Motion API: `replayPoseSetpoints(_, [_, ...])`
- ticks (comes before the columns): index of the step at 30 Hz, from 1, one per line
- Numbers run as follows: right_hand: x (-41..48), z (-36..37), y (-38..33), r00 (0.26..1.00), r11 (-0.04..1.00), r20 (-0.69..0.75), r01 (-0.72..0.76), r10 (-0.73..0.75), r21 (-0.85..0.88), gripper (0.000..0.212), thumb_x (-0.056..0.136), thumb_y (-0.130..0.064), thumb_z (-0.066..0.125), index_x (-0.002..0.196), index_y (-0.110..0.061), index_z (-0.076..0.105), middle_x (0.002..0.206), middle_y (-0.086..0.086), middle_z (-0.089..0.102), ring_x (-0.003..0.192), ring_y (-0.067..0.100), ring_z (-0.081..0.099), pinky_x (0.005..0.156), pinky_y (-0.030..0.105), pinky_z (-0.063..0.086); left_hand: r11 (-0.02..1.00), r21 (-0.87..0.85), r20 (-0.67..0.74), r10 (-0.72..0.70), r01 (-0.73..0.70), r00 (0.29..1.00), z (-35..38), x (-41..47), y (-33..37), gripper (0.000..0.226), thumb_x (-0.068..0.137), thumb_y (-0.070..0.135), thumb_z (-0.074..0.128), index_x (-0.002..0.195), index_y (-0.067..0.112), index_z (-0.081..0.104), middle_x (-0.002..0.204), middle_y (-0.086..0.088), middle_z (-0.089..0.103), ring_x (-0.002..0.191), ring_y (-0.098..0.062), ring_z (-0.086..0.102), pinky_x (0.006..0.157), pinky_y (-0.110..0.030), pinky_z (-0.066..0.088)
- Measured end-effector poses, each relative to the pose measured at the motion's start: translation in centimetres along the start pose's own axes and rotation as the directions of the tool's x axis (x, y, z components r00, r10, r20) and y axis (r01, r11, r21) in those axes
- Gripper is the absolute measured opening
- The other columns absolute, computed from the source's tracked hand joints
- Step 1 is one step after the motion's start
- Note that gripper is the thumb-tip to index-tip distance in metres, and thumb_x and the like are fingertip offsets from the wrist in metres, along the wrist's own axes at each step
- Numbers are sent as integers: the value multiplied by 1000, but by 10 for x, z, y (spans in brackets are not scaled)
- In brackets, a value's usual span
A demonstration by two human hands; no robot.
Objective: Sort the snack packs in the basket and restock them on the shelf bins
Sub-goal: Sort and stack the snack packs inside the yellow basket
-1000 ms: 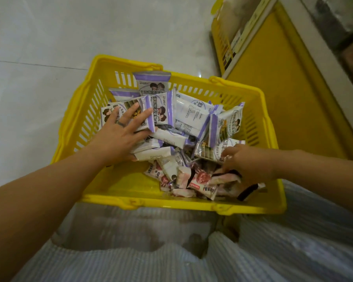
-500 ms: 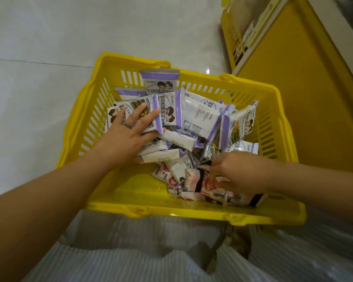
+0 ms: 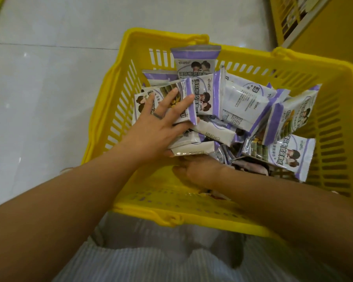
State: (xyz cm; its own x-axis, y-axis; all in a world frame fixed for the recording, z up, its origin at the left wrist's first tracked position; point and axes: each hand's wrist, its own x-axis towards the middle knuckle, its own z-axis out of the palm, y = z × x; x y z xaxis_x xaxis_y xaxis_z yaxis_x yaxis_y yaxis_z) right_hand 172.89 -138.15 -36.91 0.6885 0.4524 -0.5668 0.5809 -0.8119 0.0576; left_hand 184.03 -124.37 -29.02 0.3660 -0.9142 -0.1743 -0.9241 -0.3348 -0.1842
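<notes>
Mostly purple-and-white snack packs [image 3: 243, 102] are heaped toward the far side of the yellow basket [image 3: 334, 139]. The leftmost pack [image 3: 142, 103] is pressed under the spread, straight fingers [image 3: 169, 97] of the left hand [image 3: 157, 127]. The right hand [image 3: 196, 171] is tucked beneath the heap; its fingers are hidden, so their state cannot be told. A dark wrapper [image 3: 251, 166] by the right wrist is too blurred to be identified.
</notes>
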Motion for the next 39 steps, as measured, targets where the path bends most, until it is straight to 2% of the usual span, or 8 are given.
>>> replayPoseSetpoints(6, [-5, 9, 5, 974, 988, -169, 152, -151, -8, 36, 100, -15, 32, 131, -8, 49, 134, 16, 50, 123, 34, 46, 97, 48, 40, 1000, -11, -1, 3, -3, 1000, 0, 0, 1, 89, 68, 57, 75, 139, 28, 29, 144, -2, -42, 144, -39, -18, 112, -67, 7])
replayPoseSetpoints(11, [-65, -20, 14, 912, 953, -373, 249, -172, 170, 34, 81, -14, 67, 115, -10, 64, 119, 13, 61, 106, 31, 58, 82, 43, 53, 1000, 6, 13, -15, 15, 1000, 0, 0, 2, 88, 70, 59, 73, 137, 28, 24, 141, -3, -48, 139, -35, -30, 112, -65, 5])
replayPoseSetpoints(14, [-103, -43, 25, 906, 936, -407, 237, -116, 261, 37, 81, -15, 68, 117, -9, 63, 120, 15, 58, 109, 31, 56, 84, 40, 53, 999, 29, 63, -25, 24, 998, -2, 1, 2, 89, 74, 61, 67, 143, 29, 21, 136, -4, -55, 139, -37, -31, 113, -64, 3])
replayPoseSetpoints(19, [-172, -76, 49, 951, 940, -294, 15, 92, 342, 39, 79, -31, 50, 111, -14, 61, 109, 10, 55, 78, 21, 54, 60, 32, 47, 997, 65, 113, -45, 38, 993, -5, 2, 1, 90, 77, 65, 61, 147, 31, 16, 130, -6, -61, 127, -35, -45, 113, -64, 2])
replayPoseSetpoints(24, [-226, -67, 91, 848, 844, -239, -359, 474, 399, 34, 81, -29, 60, 113, -18, 60, 125, 9, 50, 95, 19, 53, 73, 30, 44, 995, 91, 152, -56, 42, 987, -7, 2, 2, 94, 78, 67, 59, 151, 33, 9, 131, -7, -61, 123, -35, -49, 114, -63, 4])
replayPoseSetpoints(28, [-235, -52, 109, 724, 734, -127, -675, 678, 71, 40, 89, -35, 55, 126, -22, 59, 146, 10, 33, 128, 31, 34, 97, 41, 32, 993, 107, 171, -63, 45, 983, -6, 3, 3, 96, 79, 70, 56, 152, 34, 4, 132, -8, -60, 122, -36, -50, 114, -63, 3])
replayPoseSetpoints(33, [-219, -37, 98, 873, 877, -91, -479, 480, 28, 31, 92, -31, 52, 121, -24, 59, 118, -2, 58, 107, 17, 52, 92, 32, 41, 994, 106, 164, -52, 34, 985, -3, 3, 1, 92, 78, 69, 56, 150, 34, 12, 135, -8, -58, 123, -35, -51, 114, -63, 2])
replayPoseSetpoints(39, [-190, -9, 85, 745, 712, 175, -667, 643, 220, 72, 82, -68, 50, 130, -15, 43, 127, 5, 57, 117, 24, 51, 101, 39, 38, 997, 65, 117, -38, 31, 992, 1, 2, 0, 86, 74, 67, 64, 145, 31, 30, 139, -5, -54, 127, -33, -49, 113, -64, 3])
